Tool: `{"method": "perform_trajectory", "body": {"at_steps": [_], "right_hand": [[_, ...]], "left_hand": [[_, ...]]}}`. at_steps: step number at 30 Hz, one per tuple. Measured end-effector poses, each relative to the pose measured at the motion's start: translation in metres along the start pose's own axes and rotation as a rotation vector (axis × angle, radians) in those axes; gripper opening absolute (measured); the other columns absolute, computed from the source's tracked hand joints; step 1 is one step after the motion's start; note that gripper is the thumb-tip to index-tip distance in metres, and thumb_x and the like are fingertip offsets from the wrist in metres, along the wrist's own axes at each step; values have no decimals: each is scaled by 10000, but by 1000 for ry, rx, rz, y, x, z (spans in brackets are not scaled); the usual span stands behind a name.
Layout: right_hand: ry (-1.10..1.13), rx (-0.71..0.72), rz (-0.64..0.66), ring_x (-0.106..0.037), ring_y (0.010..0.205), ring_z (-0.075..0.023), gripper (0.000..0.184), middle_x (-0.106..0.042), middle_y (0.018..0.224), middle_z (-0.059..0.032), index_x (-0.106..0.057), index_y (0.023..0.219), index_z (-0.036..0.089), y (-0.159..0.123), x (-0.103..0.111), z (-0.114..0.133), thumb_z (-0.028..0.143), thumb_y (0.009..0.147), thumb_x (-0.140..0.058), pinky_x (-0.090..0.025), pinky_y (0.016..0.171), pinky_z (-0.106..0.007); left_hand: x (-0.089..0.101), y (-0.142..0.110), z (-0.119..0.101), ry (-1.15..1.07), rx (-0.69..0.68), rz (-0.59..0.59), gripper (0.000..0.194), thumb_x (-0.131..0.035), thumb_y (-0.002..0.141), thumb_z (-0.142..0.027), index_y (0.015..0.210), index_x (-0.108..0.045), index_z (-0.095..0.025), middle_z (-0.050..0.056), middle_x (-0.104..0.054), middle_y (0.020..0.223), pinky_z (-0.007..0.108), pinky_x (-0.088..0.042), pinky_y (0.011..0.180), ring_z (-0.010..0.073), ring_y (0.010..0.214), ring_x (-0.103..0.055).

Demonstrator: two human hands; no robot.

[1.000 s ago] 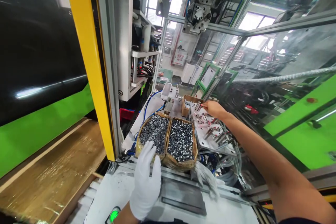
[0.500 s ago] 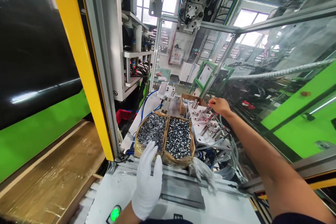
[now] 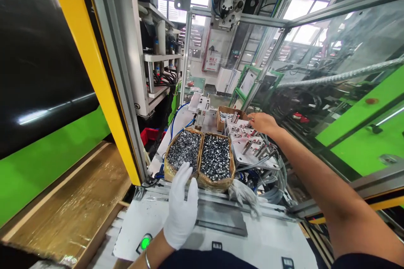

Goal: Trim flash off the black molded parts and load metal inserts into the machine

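My left hand, in a white glove, is open with fingers stretched out and thumb apart. It hovers at the near edge of a box of small dark and metallic ring-like parts, holding nothing. Beside that box stands another box of small black and silver parts. My bare right hand reaches to the far right side of a metal fixture plate with upright pins and small cylinders. Its fingers are bent together at the fixture; what lies between the fingertips is hidden.
Behind the fixture sits a cardboard box with pale pieces. A crumpled white glove lies in front of the boxes. Clear hoses loop at the right. A lit green button is at the near left. Clear panels and a yellow-edged frame surround the bench.
The camera view has shifted slightly. My right hand has turned a little flatter at the far side of the fixture. My left hand stays open by the left box.
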State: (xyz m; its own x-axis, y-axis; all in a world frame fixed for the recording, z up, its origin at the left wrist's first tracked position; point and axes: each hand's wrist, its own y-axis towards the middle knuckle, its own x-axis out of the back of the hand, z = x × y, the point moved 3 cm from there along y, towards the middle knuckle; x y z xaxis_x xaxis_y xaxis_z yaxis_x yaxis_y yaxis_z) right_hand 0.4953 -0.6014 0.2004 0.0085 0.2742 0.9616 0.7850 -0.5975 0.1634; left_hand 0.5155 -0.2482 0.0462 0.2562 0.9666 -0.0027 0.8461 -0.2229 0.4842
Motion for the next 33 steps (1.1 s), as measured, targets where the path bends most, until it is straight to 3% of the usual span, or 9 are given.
{"method": "perform_trajectory", "body": {"at_steps": [2, 3, 6, 10, 14, 21, 25, 29, 33], "right_hand": [[49, 126, 13, -645, 1071, -244, 354, -699, 1203, -111, -677, 1186, 187, -22, 7, 29, 221, 905, -464, -463, 879, -314], [96, 263, 33, -656, 1031, -224, 330, -718, 1148, -90, -688, 1148, 196, -37, 8, 49, 230, 911, -462, -462, 879, -300], [151, 622, 243, -672, 945, -225, 264, -722, 1031, -87, -690, 1073, 175, -82, -3, 106, 244, 855, -556, -481, 838, -300], [31, 546, 343, -657, 993, -276, 439, -627, 1184, -180, -616, 1184, 124, -96, -28, 141, 226, 760, -669, -496, 798, -328], [74, 498, 396, -661, 958, -236, 474, -644, 1156, -146, -613, 1174, 152, -84, -40, 147, 233, 719, -719, -489, 758, -279], [161, 541, 419, -671, 890, -182, 243, -747, 949, -36, -707, 949, 190, -85, -37, 149, 148, 711, -689, -439, 690, -216], [189, 477, 343, -664, 843, -187, 175, -745, 869, -48, -729, 868, 168, -79, -24, 137, 117, 720, -650, -426, 672, -227], [299, 471, 220, -636, 796, -152, 237, -731, 878, -40, -717, 972, 146, -81, 2, 128, 130, 774, -589, -421, 678, -220], [444, 548, 182, -616, 739, -139, 173, -727, 818, -15, -730, 867, 172, -95, 15, 131, 132, 758, -602, -394, 655, -220]], "left_hand": [[0, 2, -3, 0, 4, -4, 295, -575, 910, -252, 1189, -658, -209, 116, -643, 1301, 451, -366, 1161, 236, 1275, -558], [0, 4, -4, -8, 10, -2, 296, -574, 910, -252, 1190, -658, -208, 115, -643, 1300, 450, -364, 1162, 235, 1272, -560], [-3, 8, -9, -69, 41, 14, 293, -587, 903, -261, 1181, -666, -213, 109, -639, 1306, 449, -337, 1176, 234, 1272, -558], [-7, 14, -16, -165, 113, 35, 303, -636, 871, -279, 1163, -681, -211, 102, -641, 1299, 432, -301, 1193, 237, 1284, -542], [-17, 23, -24, -320, 278, 114, 335, -663, 851, -284, 1178, -679, -215, 81, -632, 1324, 392, -320, 1181, 226, 1288, -533], [-41, 41, -25, -889, 712, 234, 283, -675, 797, -202, 1079, -694, -186, 78, -687, 1229, 393, -413, 1118, 212, 1178, -627], [-54, 48, -18, -1029, 989, 175, 248, -584, 825, -120, 1055, -672, -154, 111, -692, 1198, 352, -446, 1087, 184, 1089, -676], [-74, 54, -18, -1047, 1104, 127, 179, -502, 909, -201, 982, -649, -131, 137, -701, 1084, 350, -531, 963, 181, 957, -702], [-101, 57, -23, -1144, 1205, 160, 260, -419, 960, -261, 846, -610, -127, 101, -687, 860, 364, -586, 779, 177, 756, -686]]}}
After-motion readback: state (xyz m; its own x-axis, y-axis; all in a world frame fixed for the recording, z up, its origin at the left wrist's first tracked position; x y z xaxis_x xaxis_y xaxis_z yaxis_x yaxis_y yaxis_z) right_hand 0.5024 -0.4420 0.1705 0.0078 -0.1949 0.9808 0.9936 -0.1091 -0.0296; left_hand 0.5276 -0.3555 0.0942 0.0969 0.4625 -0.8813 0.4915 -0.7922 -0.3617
